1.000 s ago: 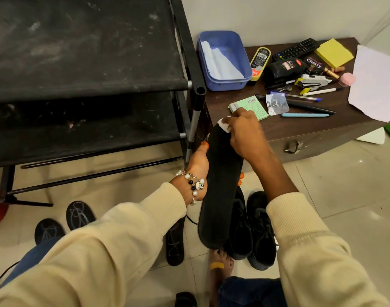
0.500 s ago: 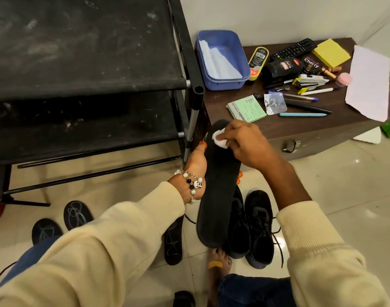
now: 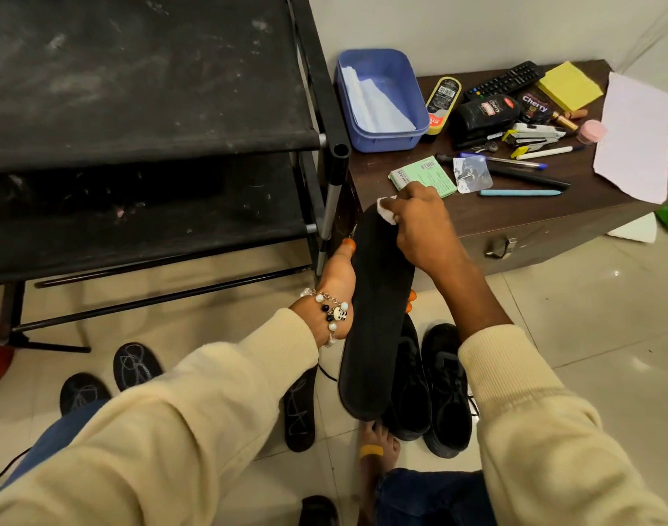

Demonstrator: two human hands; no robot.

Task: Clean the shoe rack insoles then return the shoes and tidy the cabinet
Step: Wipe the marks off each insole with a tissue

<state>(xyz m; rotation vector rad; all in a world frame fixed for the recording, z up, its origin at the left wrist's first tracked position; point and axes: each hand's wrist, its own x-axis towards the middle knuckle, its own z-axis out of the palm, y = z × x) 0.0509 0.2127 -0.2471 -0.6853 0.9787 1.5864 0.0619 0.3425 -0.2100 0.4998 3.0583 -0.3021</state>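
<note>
My left hand (image 3: 338, 282) grips a long black insole (image 3: 374, 320) from underneath, thumb on its left edge and fingertips showing at its right edge. My right hand (image 3: 423, 229) pinches a small white wipe (image 3: 386, 210) and presses it on the insole's top end. A pair of black shoes (image 3: 435, 385) stands on the floor just below the insole. Another black insole (image 3: 300, 408) lies on the tiles left of the shoes, and two more (image 3: 135, 364) lie further left. The black shoe rack (image 3: 146, 119) fills the upper left, its shelves dusty.
A low brown cabinet (image 3: 522, 218) at right holds a blue tub (image 3: 380, 96) with paper, shoe polish (image 3: 484, 113), a remote, yellow notepad, pens, a stapler, a green card and a white sheet. My bare foot (image 3: 376, 446) rests on the tiled floor.
My right hand with the wipe slid down the insole's top end, then back up to its tip. The left hand keeps the same grip.
</note>
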